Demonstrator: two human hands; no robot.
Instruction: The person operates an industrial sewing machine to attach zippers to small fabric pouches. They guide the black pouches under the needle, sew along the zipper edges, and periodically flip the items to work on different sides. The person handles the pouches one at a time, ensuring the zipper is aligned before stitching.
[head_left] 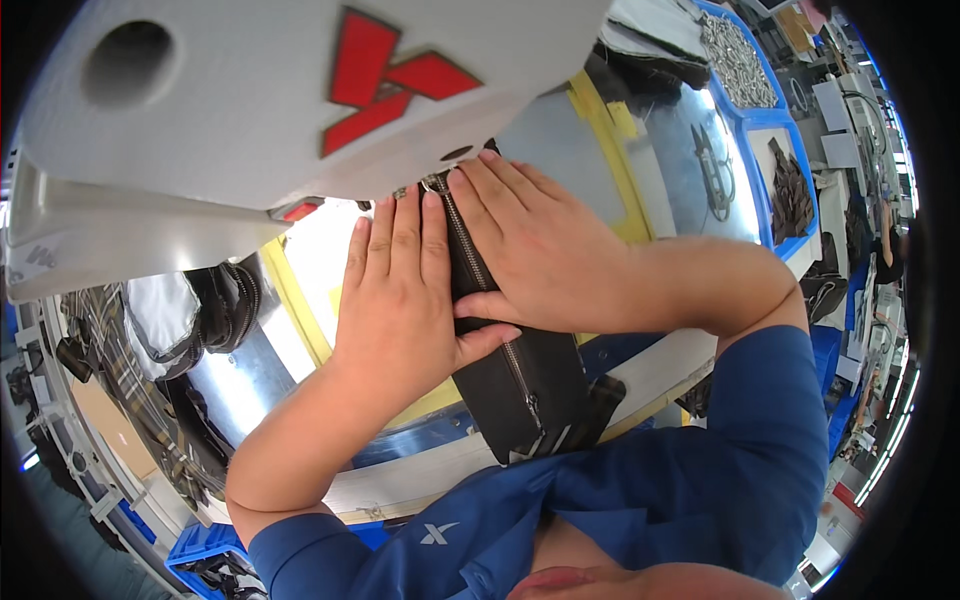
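The sewing machine (250, 100) fills the top of your view, its grey-white head hanging over a shiny metal table (560, 130) edged with yellow tape (610, 150). Under that head lies a black panel (530, 385) with a zipper (470, 265) running along its length, reaching from the needle area back toward your chest.

Your left hand (395, 300) lies flat on the panel's left side, fingers straight and together, thumb spread out across the fabric. Your right hand (540, 250) lies flat on the right side, fingers extended toward the needle, fingertips just beside the zipper's top end. Neither hand is closed on anything; both press the panel down with open palms, and the two thumbs nearly meet over the zipper.

As for progress, I judge the seam to be near its start: the zipper's far end sits right at the foot, and almost all of the panel lies on your side of the needle, not fed through. Whether any stitching runs along the zipper tape is too small to tell.

Off to your left sits a heap of plaid cloth (110, 350) and dark pieces. Far right, blue trays (765, 120) hold metal parts and dark cut pieces, with scissors (712, 170) on the table beside them.
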